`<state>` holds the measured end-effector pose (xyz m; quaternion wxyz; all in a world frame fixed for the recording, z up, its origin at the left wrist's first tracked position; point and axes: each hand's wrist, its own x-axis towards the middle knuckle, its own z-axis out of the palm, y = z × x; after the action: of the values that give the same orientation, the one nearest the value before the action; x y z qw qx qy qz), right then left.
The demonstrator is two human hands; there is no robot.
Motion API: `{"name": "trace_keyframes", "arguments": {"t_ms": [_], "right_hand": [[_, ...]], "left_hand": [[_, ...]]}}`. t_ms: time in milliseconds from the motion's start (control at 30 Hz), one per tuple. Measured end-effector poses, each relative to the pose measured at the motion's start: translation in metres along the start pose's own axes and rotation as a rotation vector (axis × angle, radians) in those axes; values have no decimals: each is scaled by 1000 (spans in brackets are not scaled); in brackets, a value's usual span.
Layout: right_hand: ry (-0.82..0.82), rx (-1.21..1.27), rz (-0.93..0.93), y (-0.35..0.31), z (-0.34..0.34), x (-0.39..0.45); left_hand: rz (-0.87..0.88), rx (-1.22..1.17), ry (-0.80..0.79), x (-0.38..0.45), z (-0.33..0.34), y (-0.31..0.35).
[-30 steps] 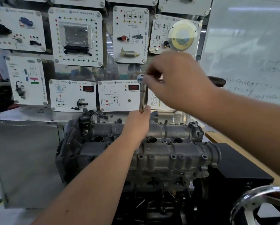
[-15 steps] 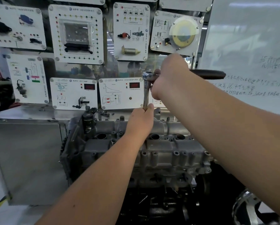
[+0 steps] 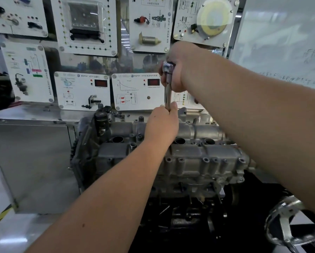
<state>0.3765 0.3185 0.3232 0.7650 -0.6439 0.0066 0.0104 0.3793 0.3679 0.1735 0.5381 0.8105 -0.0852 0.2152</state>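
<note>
A grey metal engine head (image 3: 189, 161) sits on a black stand in the middle of the view. A chrome ratchet wrench (image 3: 168, 67) stands over its far side on a long upright extension bar (image 3: 168, 95). My right hand (image 3: 182, 66) grips the ratchet at its head; the handle is hidden behind my hand and forearm. My left hand (image 3: 162, 125) holds the lower end of the extension bar between thumb and fingers, just above the engine's top. The socket end is hidden by my left hand.
White training panels (image 3: 136, 90) with gauges and sensors cover the wall behind the engine. A whiteboard (image 3: 284, 39) stands at the right. A chrome handwheel (image 3: 289, 221) is at the lower right. A steel cabinet (image 3: 30, 161) is on the left.
My right hand has swung the ratchet handle round, so the black handle seen pointing right half a second ago is now hidden behind my forearm. My left hand stays on the bar.
</note>
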Motion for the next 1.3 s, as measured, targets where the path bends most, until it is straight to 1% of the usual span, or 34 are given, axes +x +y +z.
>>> {"name": "trace_keyframes", "arguments": {"t_ms": [33, 67, 100, 133, 167, 200, 233, 267, 300, 333, 400, 433, 467, 500, 533, 567, 600, 633, 667, 700, 733, 767, 800, 867, 933, 1000, 1033, 1067, 1133, 1167, 1200, 1233, 1267, 1300], "right_hand": [[-27, -74, -6, -3, 2, 0], [-34, -224, -26, -5, 3, -5], [-59, -412, -65, -8, 3, -7], [-48, -636, -123, -12, 3, -11], [-36, -858, -209, -17, 3, -15], [-26, -1136, -332, -22, 4, -19], [-30, -1418, -474, -26, 5, -24], [-50, -1650, -629, -26, 8, -29], [-86, -1796, -756, -22, 9, -33], [-98, -1867, -853, -16, 9, -37], [-27, -1853, -1024, 5, 2, -36], [16, -1755, -1115, 18, -4, -34], [30, -1587, -1194, 29, -10, -32], [22, -1349, -1243, 39, -17, -30], [11, -1071, -1227, 49, -22, -28], [16, -809, -1150, 56, -25, -26], [38, -576, -1013, 61, -24, -25], [59, -360, -842, 64, -22, -24], [34, -141, -646, 63, -19, -23], [-34, 65, -462, 59, -17, -23], [-101, 202, -311, 53, -17, -21], [-142, 259, -200, 47, -21, -20], [-153, 246, -131, 41, -25, -19], [-145, 65, -73, 26, -32, -19], [-117, -284, -90, 7, -35, -22], [-92, -734, -139, -13, -34, -28], [-90, -974, -199, -20, -30, -31], [-86, -1215, -302, -23, -26, -35], [-36, -1621, -621, -19, -17, -38], [-15, -1715, -796, -11, -16, -39], [-11, -1714, -939, -1, -18, -39], [-45, -1625, -1042, 10, -22, -36], [-96, -1474, -1123, 22, -26, -33], [-125, -1300, -1163, 32, -30, -29]], "left_hand": [[21, 19, -1, -2, -1, -1], [36, 35, -11, -3, -1, -3], [37, 40, -26, -5, -3, -2], [44, 33, -31, -5, -3, -4], [51, 41, -36, -7, -4, -4], [59, 53, -45, -7, -3, -5], [66, 60, -59, -7, -4, -4], [74, 62, -73, -8, -4, -4], [67, 61, -83, -7, -4, -4], [56, 49, -82, -5, -3, -5], [13, -34, -64, -1, -3, -8], [-15, -89, -51, 0, -3, -8], [-35, -134, -44, 2, -2, -9], [-51, -169, -42, 3, -2, -10], [-60, -186, -41, 3, -2, -9], [-65, -191, -42, 3, -2, -9], [-65, -188, -41, 3, -2, -10], [-64, -181, -38, 3, -2, -10], [-62, -177, -33, 3, -3, -10], [-55, -176, -34, 3, -3, -11], [-42, -174, -40, 3, -2, -12], [-27, -156, -51, 3, -1, -11], [-9, -125, -61, 2, 0, -11], [3, -66, -60, 2, 1, -11], [-8, -42, -62, 2, 0, -11], [-9, -5, -88, 2, -1, -10], [6, 35, -110, 1, 0, -10], [21, 69, -128, 0, 1, -9], [22, 65, -140, 0, 1, -8], [5, 32, -134, 1, 0, -8], [-23, -10, -121, 2, -2, -8], [-58, -60, -101, 4, -3, -9], [-94, -113, -77, 5, -4, -9], [-122, -153, -55, 5, -5, -9]]}}
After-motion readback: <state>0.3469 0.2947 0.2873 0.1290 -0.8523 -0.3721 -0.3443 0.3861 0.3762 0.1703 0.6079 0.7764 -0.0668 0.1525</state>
